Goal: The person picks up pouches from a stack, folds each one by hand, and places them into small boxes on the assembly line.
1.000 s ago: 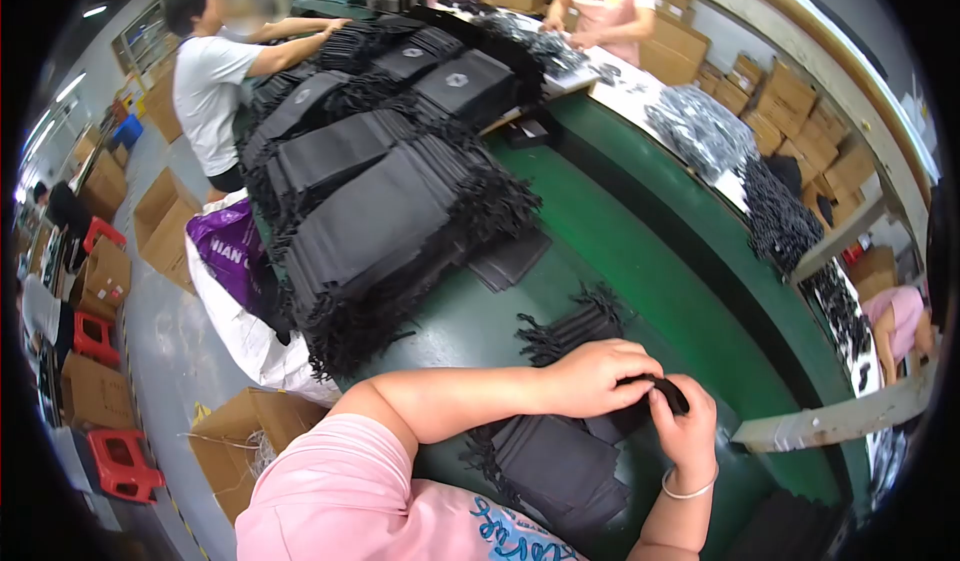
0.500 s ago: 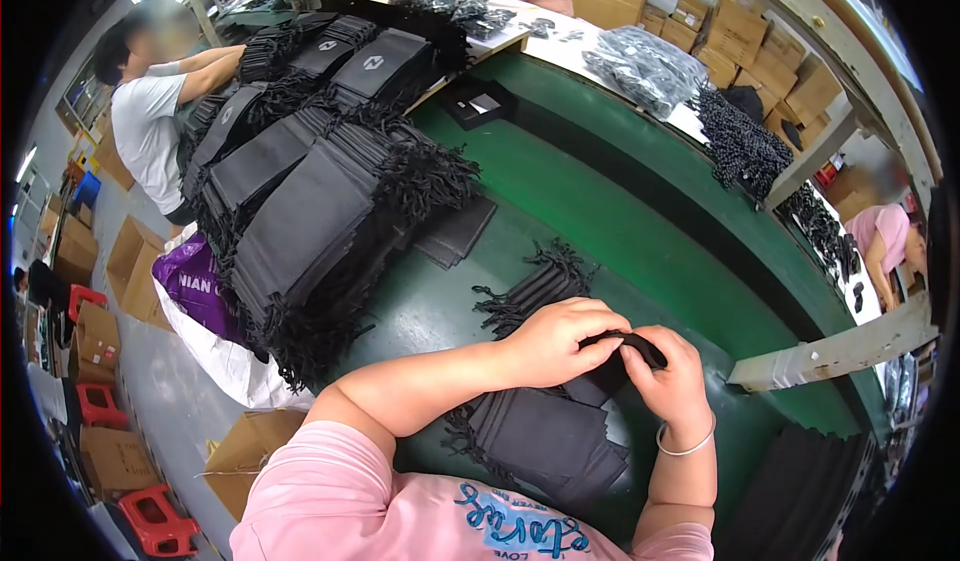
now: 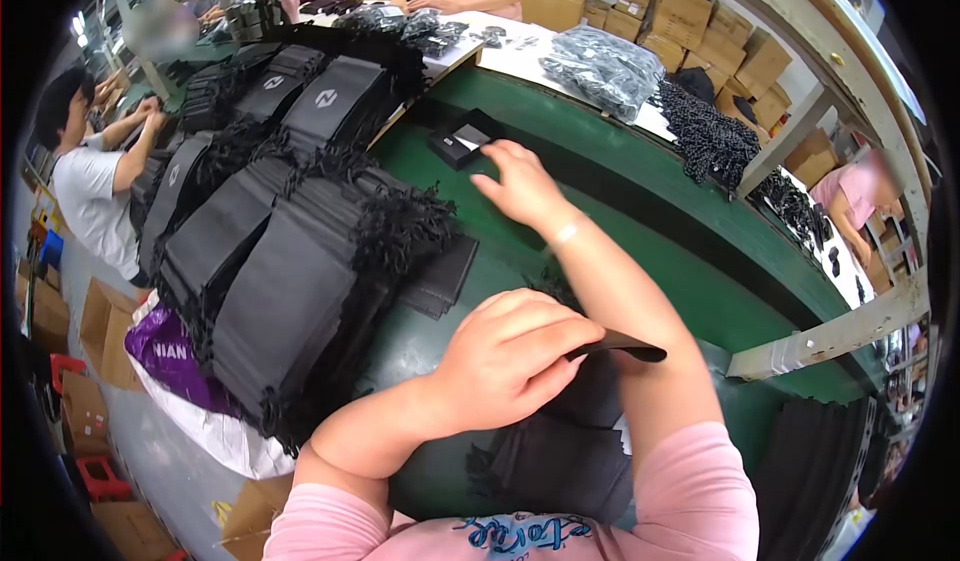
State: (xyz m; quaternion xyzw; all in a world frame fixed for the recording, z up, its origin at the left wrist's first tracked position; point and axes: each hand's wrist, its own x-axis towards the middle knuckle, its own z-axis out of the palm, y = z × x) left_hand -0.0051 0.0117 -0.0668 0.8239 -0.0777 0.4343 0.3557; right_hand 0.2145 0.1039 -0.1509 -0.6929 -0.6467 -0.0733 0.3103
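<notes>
My left hand (image 3: 515,356) is closed on a black pouch (image 3: 632,346), which sticks out to the right from between its fingers. My right hand (image 3: 525,189) reaches forward past it with fingers spread and nothing in them, just right of a small black box (image 3: 465,139) with a light label on the green bench (image 3: 600,241). Under my forearms lies a pile of black pouches (image 3: 565,466) with dark cords, partly hidden by my left hand and right arm. Left of my hands stand large stacks of black pouches (image 3: 290,291).
A co-worker in white (image 3: 95,186) stands at the far left. A metal post (image 3: 830,326) crosses the right side. Across the bench, a white table (image 3: 510,46) holds clear-wrapped items (image 3: 605,66) and black cords (image 3: 705,131); other people work there.
My right hand has let go of the pouch and moved forward and left toward the small box. My left hand keeps the pouch. The view has shifted right.
</notes>
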